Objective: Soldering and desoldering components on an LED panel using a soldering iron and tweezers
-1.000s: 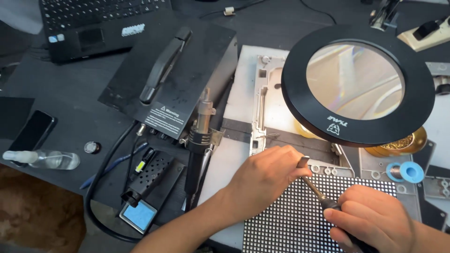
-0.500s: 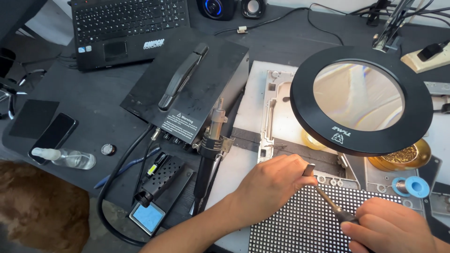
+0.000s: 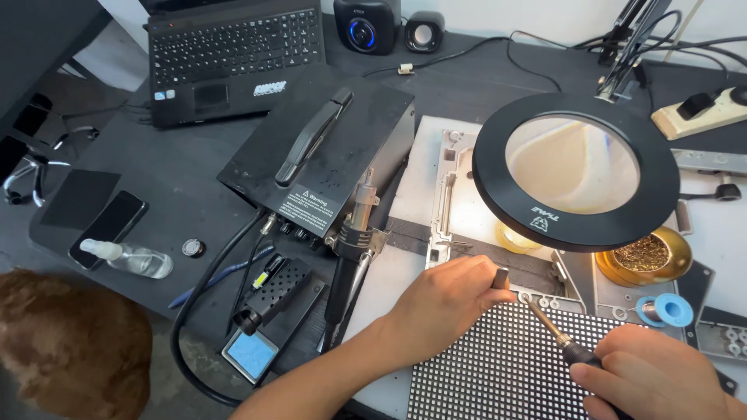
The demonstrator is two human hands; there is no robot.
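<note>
My left hand (image 3: 440,300) rests on the upper left corner of a black dotted LED panel (image 3: 506,365), its fingers pinched on a small dark piece at the panel's top edge. My right hand (image 3: 650,381) is closed around the dark handle of a soldering iron (image 3: 554,330), whose metal tip points up-left toward the fingertips of my left hand. The panel lies on a white mat (image 3: 412,233) at the bottom of the view.
A round black magnifier lamp (image 3: 576,171) hangs over the mat. A black hot-air station (image 3: 327,155) with its wand (image 3: 350,249) stands to the left. Brass tip-cleaner wool (image 3: 644,255), blue solder spool (image 3: 665,309), laptop (image 3: 229,54), phone (image 3: 109,225), small bottle (image 3: 128,258) and speakers (image 3: 366,23) surround it.
The view has shifted, so the bench slid down and right in the frame. Both hands stay at the panel's corner with the iron tip held near the left fingers.
</note>
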